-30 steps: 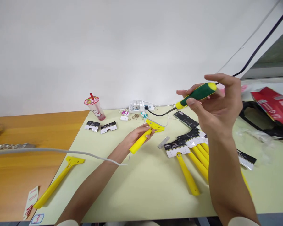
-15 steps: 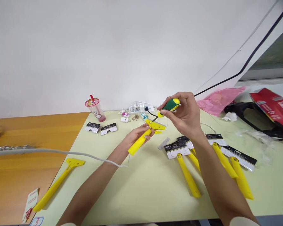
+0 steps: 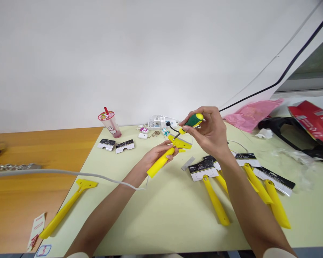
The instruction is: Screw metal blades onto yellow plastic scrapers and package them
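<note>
Above the bench (image 3: 161, 222), the left hand (image 3: 158, 153) grips a yellow scraper (image 3: 159, 165), probably light, stiff plastic best held by its handle, while the right hand (image 3: 212, 135) clasps a green-and-yellow screwdriver (image 3: 193, 120), its tip at the scraper's head.

Single head-worn view, facing forward and down, near above the pale table (image 3: 156, 215), wall (image 3: 150, 61) beyond

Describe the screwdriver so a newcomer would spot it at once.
Above the pale green table, find the right hand. It holds the screwdriver, whose green handle with yellow ends stands out from the yellow scraper in the left hand.
</note>
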Tool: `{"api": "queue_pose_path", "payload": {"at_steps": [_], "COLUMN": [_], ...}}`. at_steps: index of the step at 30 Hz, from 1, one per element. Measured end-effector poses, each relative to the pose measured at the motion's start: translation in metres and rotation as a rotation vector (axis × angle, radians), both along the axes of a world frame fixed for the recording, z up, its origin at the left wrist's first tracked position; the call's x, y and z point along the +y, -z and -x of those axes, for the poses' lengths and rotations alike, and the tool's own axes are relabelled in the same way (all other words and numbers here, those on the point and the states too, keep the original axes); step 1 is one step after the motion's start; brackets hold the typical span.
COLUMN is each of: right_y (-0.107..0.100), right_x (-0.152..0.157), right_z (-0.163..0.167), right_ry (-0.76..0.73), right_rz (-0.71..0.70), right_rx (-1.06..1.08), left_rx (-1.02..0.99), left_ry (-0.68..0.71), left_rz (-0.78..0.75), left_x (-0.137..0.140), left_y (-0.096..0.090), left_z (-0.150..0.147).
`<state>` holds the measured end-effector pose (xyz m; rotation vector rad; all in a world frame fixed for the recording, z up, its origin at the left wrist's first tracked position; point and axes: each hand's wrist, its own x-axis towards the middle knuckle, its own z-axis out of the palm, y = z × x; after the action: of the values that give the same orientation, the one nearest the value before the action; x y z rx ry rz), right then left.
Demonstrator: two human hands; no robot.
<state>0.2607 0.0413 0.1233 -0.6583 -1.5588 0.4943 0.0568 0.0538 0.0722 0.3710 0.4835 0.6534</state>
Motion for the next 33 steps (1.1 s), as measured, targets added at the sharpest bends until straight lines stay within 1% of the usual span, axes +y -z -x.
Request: {"api": "queue_pose_path", "payload": {"at_steps": [5,11,13,16,18,20,23,25,26,28,31,33], "right_y": [-0.001,0.006,0.010,0.013,0.013,0.012,0.012,0.013,0.014,0.016,0.018,0.018], "right_x": [-0.003,-0.006,-0.004,-0.002,-0.001,-0.001,-0.002,-0.001,0.000,0.002,0.004,0.004], "right_z": [0.000,0.006,0.008,0.013,0.015,0.016,0.016,0.016,0.016,0.017,0.018,0.020], "right_ry": [0.011,0.049,0.092,0.188,0.224,0.209,0.100,0.050,0.055,0.127,0.281,0.301], "right_rz": [0.019,0.027,-0.005,-0.112,-0.162,-0.165,-0.120,-0.102,-0.110,-0.157,-0.224,-0.215], "right_rx": [-0.027,-0.096,-0.151,-0.258,-0.308,-0.349,-0.397,-0.383,-0.366,-0.339,-0.323,-0.308], "left_rx": [0.023,0.082,0.103,0.123,0.134,0.146,0.154,0.158,0.164,0.180,0.209,0.230], "left_ry": [0.016,-0.030,-0.047,-0.067,-0.080,-0.101,-0.129,-0.146,-0.155,-0.176,-0.199,-0.210], "left_rz": [-0.060,-0.136,-0.143,-0.147,-0.145,-0.138,-0.144,-0.167,-0.178,-0.204,-0.240,-0.261], "left_x": [0.001,0.005,0.006,0.005,0.005,0.005,0.007,0.008,0.009,0.010,0.010,0.009], "left_y": [0.004,0.015,0.016,0.016,0.016,0.016,0.018,0.018,0.018,0.017,0.013,0.010], "left_z": [0.000,-0.001,-0.001,-0.002,-0.002,-0.002,-0.001,-0.001,0.000,0.000,0.001,0.002]}}
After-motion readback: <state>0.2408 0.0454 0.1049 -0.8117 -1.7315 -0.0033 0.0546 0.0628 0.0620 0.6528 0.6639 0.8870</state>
